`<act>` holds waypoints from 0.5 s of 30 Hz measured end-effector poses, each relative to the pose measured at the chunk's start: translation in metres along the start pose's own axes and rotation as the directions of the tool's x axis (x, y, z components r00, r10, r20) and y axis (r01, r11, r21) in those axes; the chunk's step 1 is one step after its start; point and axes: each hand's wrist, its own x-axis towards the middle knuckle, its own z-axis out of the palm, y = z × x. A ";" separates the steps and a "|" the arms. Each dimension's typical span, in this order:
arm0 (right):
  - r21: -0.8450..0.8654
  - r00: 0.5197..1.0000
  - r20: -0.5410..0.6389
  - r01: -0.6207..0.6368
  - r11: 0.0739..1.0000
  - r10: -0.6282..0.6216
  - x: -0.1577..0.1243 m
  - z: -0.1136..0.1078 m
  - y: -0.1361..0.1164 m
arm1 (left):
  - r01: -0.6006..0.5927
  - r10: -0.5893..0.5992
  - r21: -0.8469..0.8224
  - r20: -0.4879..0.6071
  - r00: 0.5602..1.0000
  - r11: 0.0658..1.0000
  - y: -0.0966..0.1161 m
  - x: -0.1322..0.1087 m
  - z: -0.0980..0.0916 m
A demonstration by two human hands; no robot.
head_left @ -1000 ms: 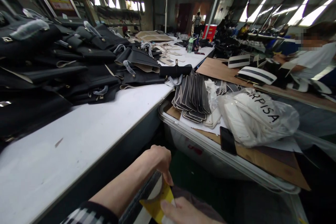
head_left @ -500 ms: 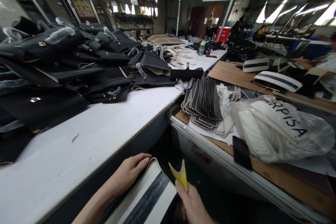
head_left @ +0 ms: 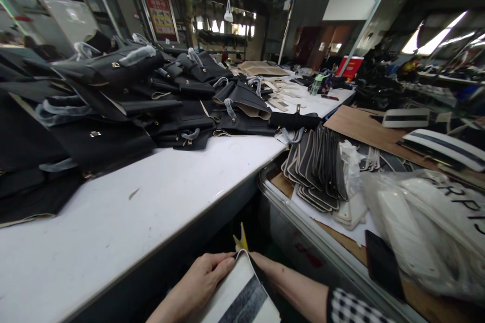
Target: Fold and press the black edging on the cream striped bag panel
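A white panel with a wide dark stripe [head_left: 242,303], curved over at its top corner, is at the bottom middle of the head view. My left hand [head_left: 208,275] is closed on its left edge, fingers and thumb pinching near the corner. Just beyond that corner a yellow tool with a V-notched tip [head_left: 241,240] sticks up. My right hand [head_left: 253,257] reaches behind the panel at the base of this tool; its fingers are mostly hidden by the panel, with the wrist and forearm showing to the right.
Black bags [head_left: 117,126] lie heaped on the white table [head_left: 170,181] at left. To the right, a metal-rimmed bin [head_left: 295,217] carries stacked dark panels [head_left: 318,161], a plastic bag of white pieces [head_left: 417,227] and a black phone-like slab [head_left: 383,262]. A brown board [head_left: 359,123] lies behind.
My right hand has moved left with the yellow tool, from the panel's right side to behind its top corner. My left hand still grips the left edge. The camera view has turned left.
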 end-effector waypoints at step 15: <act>-0.178 0.992 -0.015 -0.127 0.976 0.126 0.031 0.016 0.008 | 0.068 -0.067 0.146 -0.008 0.998 0.987 0.000 0.000 -0.003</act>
